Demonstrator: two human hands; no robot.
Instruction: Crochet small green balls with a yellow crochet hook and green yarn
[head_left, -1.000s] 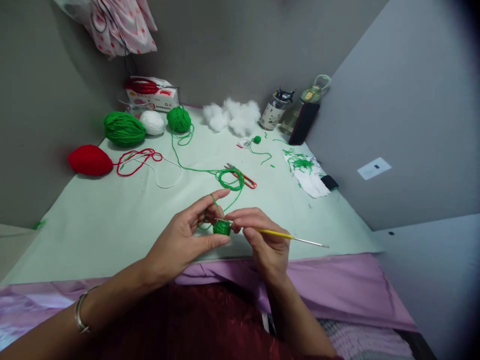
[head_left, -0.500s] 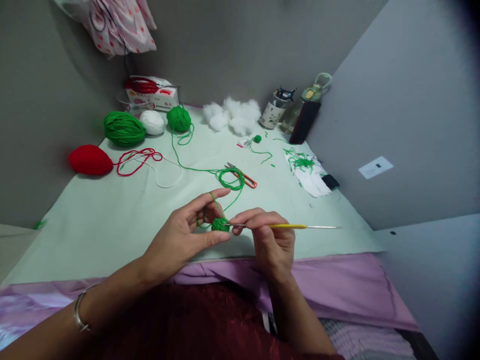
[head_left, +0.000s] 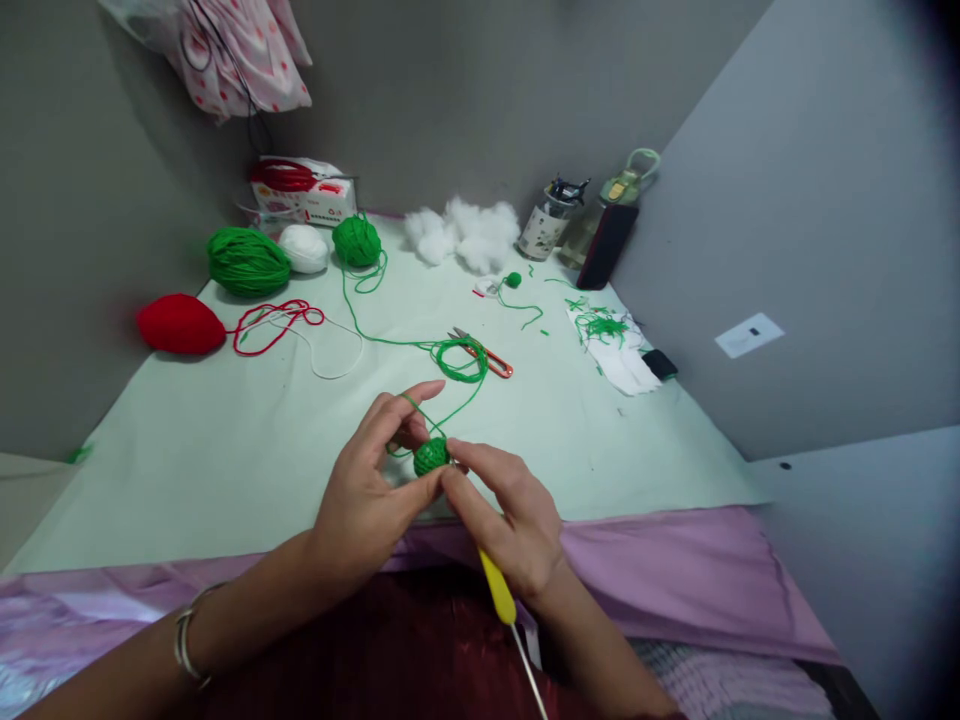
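Observation:
A small round green crocheted piece [head_left: 431, 457] sits between both hands near the table's front edge. My left hand [head_left: 367, 480] pinches it from the left, with green yarn [head_left: 459, 408] looped over its raised index finger. My right hand [head_left: 514, 515] has thumb and index finger at the right side of the piece. A yellow-handled crochet hook [head_left: 496, 588] slants down under my right hand, its far metal end toward my lap; its near tip is mostly hidden by the fingers. The yarn runs up to a loose green coil [head_left: 461, 360] lying over orange-handled snips [head_left: 499, 366].
Red [head_left: 180, 324], large green [head_left: 247, 262], white [head_left: 304, 249] and smaller green [head_left: 357, 241] yarn balls lie at left. White stuffing [head_left: 480, 235], a pen jar [head_left: 544, 228], a bottle [head_left: 592, 230] and a dark phone-like object [head_left: 609, 247] stand behind. Green scraps [head_left: 602, 325] lie on white paper [head_left: 628, 368].
The hook has swung from pointing rightward to slanting down toward my lap. My right hand has turned and lowered, its fingertips now at the piece, which has shifted slightly left.

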